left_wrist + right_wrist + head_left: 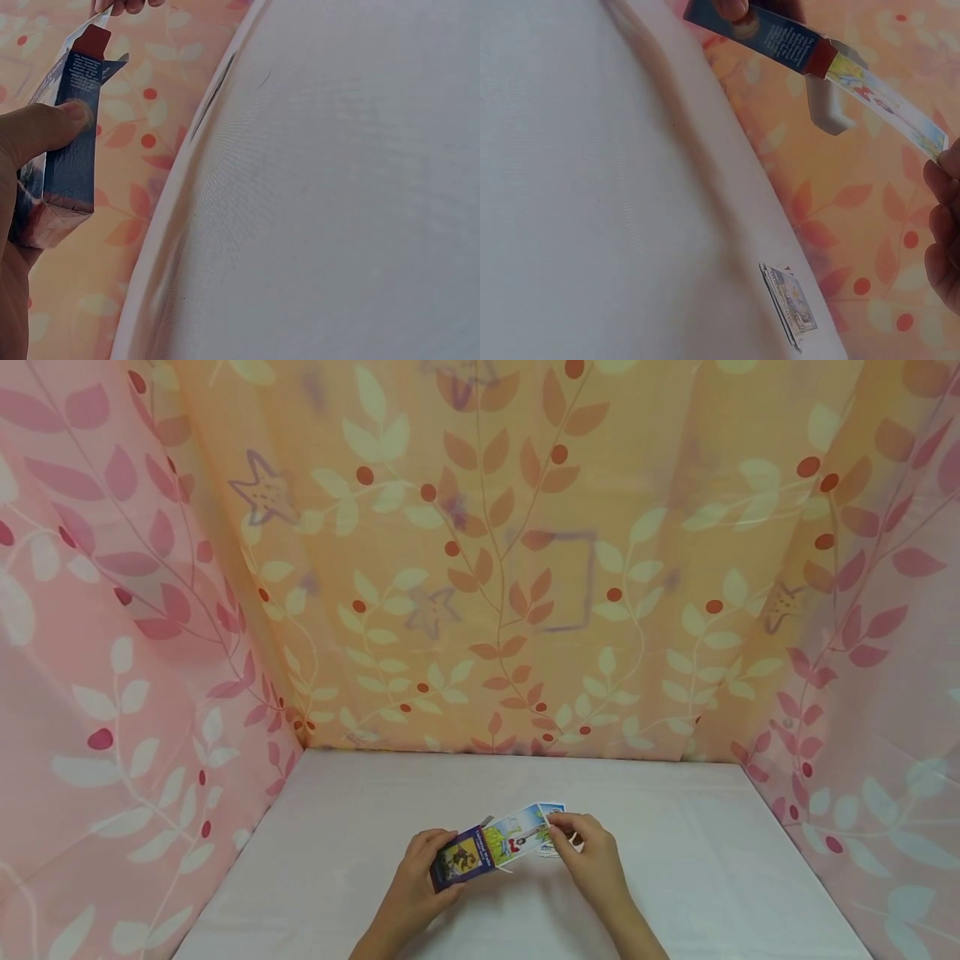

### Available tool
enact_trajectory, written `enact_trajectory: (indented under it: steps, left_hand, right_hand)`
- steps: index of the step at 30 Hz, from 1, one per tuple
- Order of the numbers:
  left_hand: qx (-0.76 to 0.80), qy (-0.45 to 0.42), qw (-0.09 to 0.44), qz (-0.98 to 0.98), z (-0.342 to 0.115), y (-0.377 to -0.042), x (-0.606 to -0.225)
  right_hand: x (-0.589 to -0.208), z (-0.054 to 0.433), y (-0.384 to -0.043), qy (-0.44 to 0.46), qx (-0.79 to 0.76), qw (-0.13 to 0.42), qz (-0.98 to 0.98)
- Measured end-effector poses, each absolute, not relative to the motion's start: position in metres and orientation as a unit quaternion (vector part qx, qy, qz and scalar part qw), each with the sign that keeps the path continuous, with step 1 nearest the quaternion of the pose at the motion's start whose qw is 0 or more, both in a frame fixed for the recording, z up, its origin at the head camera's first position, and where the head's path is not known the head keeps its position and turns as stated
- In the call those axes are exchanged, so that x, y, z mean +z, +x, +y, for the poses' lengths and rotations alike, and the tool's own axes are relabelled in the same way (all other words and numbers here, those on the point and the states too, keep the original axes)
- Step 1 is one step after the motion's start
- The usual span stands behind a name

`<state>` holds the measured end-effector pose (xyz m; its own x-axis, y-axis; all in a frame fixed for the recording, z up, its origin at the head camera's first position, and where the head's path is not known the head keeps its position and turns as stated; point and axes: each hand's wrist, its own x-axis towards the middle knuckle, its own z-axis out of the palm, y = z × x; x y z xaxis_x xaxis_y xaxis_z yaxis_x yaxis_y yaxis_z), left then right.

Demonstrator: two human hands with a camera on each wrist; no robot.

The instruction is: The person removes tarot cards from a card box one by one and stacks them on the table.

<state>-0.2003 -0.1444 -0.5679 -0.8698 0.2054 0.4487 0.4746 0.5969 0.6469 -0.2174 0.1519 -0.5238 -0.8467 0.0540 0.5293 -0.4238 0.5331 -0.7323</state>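
A dark blue card box (461, 861) with a picture on its front is gripped by my left hand (411, 881), tilted with its opening toward the right. In the left wrist view, the thumb (52, 129) presses along the box's narrow side. An illustrated card (517, 837) sticks well out of the opening, its inner end hidden inside the box. My right hand (597, 864) pinches the card's outer end between thumb and fingers. The right wrist view shows the card (885, 105) bridging box and fingertips, with the box flaps (823, 105) folded out.
A small stack of cards (791, 304) lies on the white-covered table (360, 802), partly behind the right hand in the head view. Leaf-patterned curtains (480, 635) enclose the table at the back and both sides.
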Motion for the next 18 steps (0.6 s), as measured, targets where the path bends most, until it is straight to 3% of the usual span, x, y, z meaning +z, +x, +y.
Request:
enact_trajectory:
  steps: [18]
  left_hand:
    - [-0.398,-0.198,0.171,-0.879,-0.145,-0.201,-0.570]
  right_hand:
    - [-0.522,0.163,-0.221,0.101,0.473,0.266,-0.834]
